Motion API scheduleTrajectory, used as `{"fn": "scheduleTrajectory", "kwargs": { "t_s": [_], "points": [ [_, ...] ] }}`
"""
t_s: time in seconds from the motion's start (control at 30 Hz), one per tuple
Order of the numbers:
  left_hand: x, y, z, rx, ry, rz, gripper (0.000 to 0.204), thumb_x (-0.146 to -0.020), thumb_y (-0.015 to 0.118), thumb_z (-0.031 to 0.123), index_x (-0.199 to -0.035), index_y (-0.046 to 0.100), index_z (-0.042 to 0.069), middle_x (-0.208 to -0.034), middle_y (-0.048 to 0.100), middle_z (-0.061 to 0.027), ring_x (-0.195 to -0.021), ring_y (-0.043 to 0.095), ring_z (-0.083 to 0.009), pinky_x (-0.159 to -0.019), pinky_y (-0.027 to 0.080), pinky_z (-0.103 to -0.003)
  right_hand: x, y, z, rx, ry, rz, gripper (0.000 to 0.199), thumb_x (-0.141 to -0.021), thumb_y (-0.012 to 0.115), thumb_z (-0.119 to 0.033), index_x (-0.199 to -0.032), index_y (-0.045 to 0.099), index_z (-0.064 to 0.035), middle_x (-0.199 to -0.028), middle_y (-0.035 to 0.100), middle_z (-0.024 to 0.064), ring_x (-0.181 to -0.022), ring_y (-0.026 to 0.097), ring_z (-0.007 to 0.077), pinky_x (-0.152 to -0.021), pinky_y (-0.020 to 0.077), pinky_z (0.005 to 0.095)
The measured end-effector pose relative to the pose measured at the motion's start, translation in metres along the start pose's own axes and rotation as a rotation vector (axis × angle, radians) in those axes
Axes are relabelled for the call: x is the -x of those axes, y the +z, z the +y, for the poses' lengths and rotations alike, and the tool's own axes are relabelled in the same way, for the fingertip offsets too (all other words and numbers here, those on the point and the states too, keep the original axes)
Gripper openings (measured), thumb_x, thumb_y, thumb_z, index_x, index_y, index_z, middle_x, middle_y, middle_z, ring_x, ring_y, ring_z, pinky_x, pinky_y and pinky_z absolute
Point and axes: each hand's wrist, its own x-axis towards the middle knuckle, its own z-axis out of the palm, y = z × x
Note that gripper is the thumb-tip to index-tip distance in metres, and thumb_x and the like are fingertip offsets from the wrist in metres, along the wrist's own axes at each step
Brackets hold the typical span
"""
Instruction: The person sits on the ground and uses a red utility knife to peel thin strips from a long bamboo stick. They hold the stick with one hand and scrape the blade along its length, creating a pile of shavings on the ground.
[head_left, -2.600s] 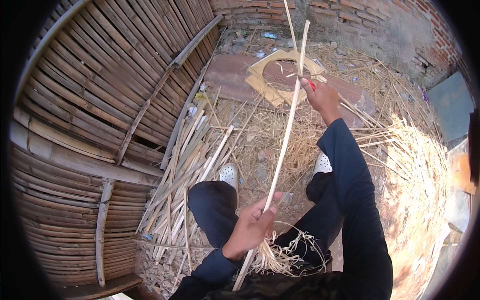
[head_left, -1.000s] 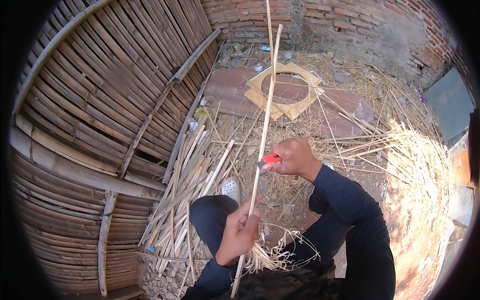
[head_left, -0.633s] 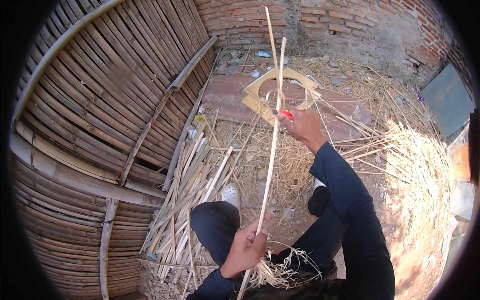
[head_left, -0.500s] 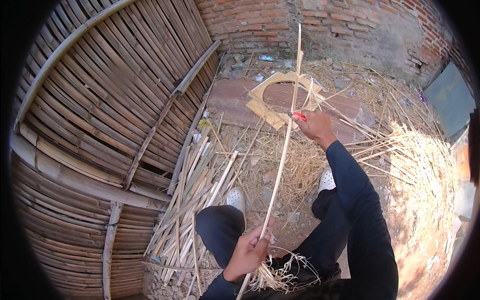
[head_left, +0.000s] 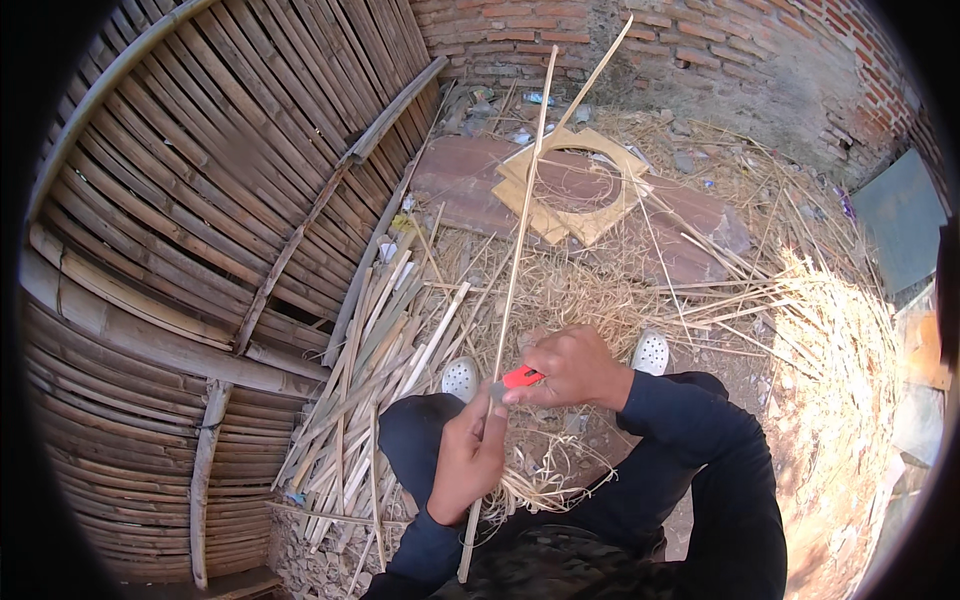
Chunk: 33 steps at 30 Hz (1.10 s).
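My left hand grips a long thin bamboo strip near its lower end; the strip runs up and away from me, split into two tips at the far end. My right hand holds a small knife with a red handle, its blade end against the strip just above my left hand. The two hands almost touch. I am sitting with my knees up, in dark trousers and dark sleeves, white shoes on the ground.
A bamboo slat wall curves along the left. A pile of cut bamboo strips lies left of my legs. Ahead are a brown board bearing a wooden frame with a round cutout, straw shavings and a brick wall.
My right hand with the knife has come back down the strip from far out to just above my left hand. The strip's far end has swung slightly.
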Motion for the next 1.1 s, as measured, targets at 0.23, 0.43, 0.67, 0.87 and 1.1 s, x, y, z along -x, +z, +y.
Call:
{"fn": "scheduleTrajectory", "kwargs": {
  "t_s": [0.23, 0.43, 0.67, 0.87, 1.1],
  "points": [
    [0.004, 0.005, 0.009, -0.139, 0.030, 0.052, 0.035, -0.097, 0.046, 0.009, -0.130, 0.050, -0.003, -0.068, 0.045, 0.0071, -0.059, 0.034, -0.0001, -0.051, 0.028, -0.018, -0.005, 0.001, 0.003, 0.050, 0.040, -0.011, 0.058, -0.081, 0.054, -0.067, -0.067, 0.063, -0.0122, -0.050, 0.056, 0.0076, -0.044, 0.058, 0.0268, -0.041, 0.0437, 0.0384],
    [0.010, 0.006, 0.003, -0.315, 0.115, 0.146, 0.037, -0.093, 0.048, 0.009, -0.127, 0.048, -0.007, -0.054, 0.048, -0.0197, -0.041, 0.051, -0.0280, -0.044, 0.037, -0.036, -0.023, 0.000, 0.045, 0.090, 0.313, -0.018, 0.060, -0.080, 0.053, -0.069, -0.072, 0.066, -0.0116, -0.050, 0.057, 0.0082, -0.044, 0.059, 0.0265, -0.040, 0.0435, 0.0368],
    [0.006, 0.003, 0.000, -0.336, 0.117, 0.106, 0.040, -0.093, 0.049, 0.009, -0.129, 0.046, -0.007, -0.053, 0.046, -0.0183, -0.042, 0.052, -0.0240, -0.044, 0.038, -0.034, -0.007, 0.007, 0.010, 0.088, 0.079, -0.024, 0.057, -0.083, 0.052, -0.066, -0.068, 0.067, -0.0130, -0.050, 0.058, 0.0087, -0.044, 0.059, 0.0259, -0.041, 0.0438, 0.0368],
    [0.020, 0.002, 0.006, 0.022, -0.053, 0.001, 0.037, -0.097, 0.045, 0.006, -0.133, 0.048, -0.001, -0.070, 0.047, 0.0076, -0.053, 0.035, -0.0002, -0.048, 0.028, -0.018, -0.010, 0.003, 0.020, -0.028, 0.226, -0.005, 0.059, -0.081, 0.053, -0.067, -0.066, 0.067, -0.0125, -0.049, 0.057, 0.0089, -0.044, 0.059, 0.0265, -0.041, 0.0440, 0.0379],
    [0.026, -0.001, 0.007, 0.042, -0.088, -0.026, 0.037, -0.097, 0.044, 0.005, -0.134, 0.047, 0.001, -0.063, 0.041, 0.0091, -0.050, 0.036, 0.0010, -0.045, 0.027, -0.019, -0.023, -0.004, 0.055, 0.141, 0.359, -0.005, 0.060, -0.082, 0.052, -0.067, -0.066, 0.066, -0.0114, -0.049, 0.056, 0.0100, -0.045, 0.059, 0.0287, -0.043, 0.0441, 0.0399]
  ]
}}
